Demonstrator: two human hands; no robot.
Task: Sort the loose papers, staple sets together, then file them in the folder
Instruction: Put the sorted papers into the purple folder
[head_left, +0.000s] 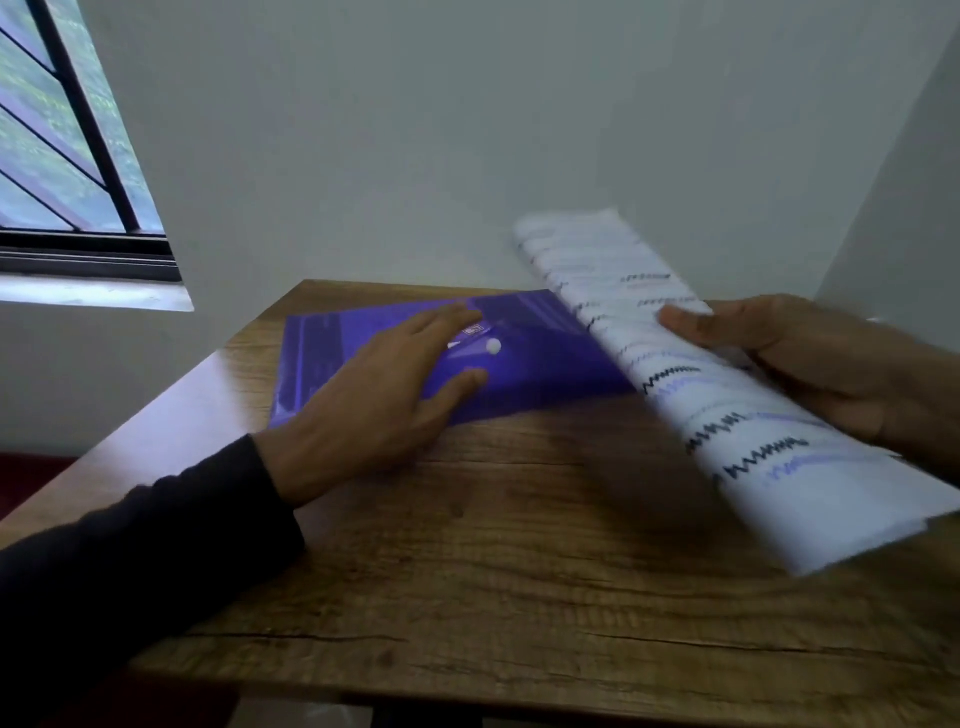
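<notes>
Papers (727, 384): a white sheaf with wavy dark and pale-blue lines of writing, blurred, held up off the desk (519, 571) at the right, slanting from the far wall down toward the near right. Gripped by the right hand (810, 364), thumb on top across the upper face, remaining fingers hidden beneath the sheaf. Far end of the sheaf raised over the right edge of the folder (530, 364); whether touching it or just above, cannot tell.

Folder: purple, translucent plastic, lying flat on the far half of the wooden desk, flap closed, white snap button (492, 346) near the middle and a small label just beyond it. Left corner near the desk's left edge.

Left hand (384, 395): released, fingers straight and slightly spread, palm down on the folder's near left part, fingertips reaching toward the snap button, thumb resting on the purple surface just below that button. Gripping nothing. Dark sleeve (135, 561) running back across the near left corner of the desk.

Behind the desk, a plain pale wall (467, 130); at upper left, a window (57, 130) with dark bars.
</notes>
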